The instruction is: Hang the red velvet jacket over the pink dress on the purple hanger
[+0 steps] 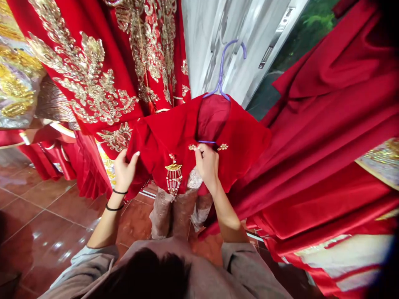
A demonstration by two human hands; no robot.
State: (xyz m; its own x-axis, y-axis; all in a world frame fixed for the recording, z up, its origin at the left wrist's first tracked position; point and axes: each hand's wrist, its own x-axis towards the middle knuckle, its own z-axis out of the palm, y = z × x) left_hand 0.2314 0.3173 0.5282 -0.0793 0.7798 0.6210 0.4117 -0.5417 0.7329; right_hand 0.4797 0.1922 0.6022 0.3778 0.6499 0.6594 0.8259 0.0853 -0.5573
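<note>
A red velvet jacket (243,137) with a darker red lining hangs on a purple hanger (222,68) before me. My right hand (208,164) is closed at its front opening, the fingertips pinching the edge beside a small gold ornament (192,147). A matching ornament (222,147) sits just right of that hand. At the jacket's left side, my left hand (124,171) grips the outstretched sleeve, thumb raised and fingers partly hidden by cloth. Between the hands dangles a gold fan-shaped pendant (173,174) with beaded strands.
Red garments with gold sequin embroidery (99,83) hang at the left. Plain red drapery (327,95) fills the right side. Behind the hanger stands a grey-white panel (202,37) with metal fittings. Reddish tiles (56,224) cover the floor.
</note>
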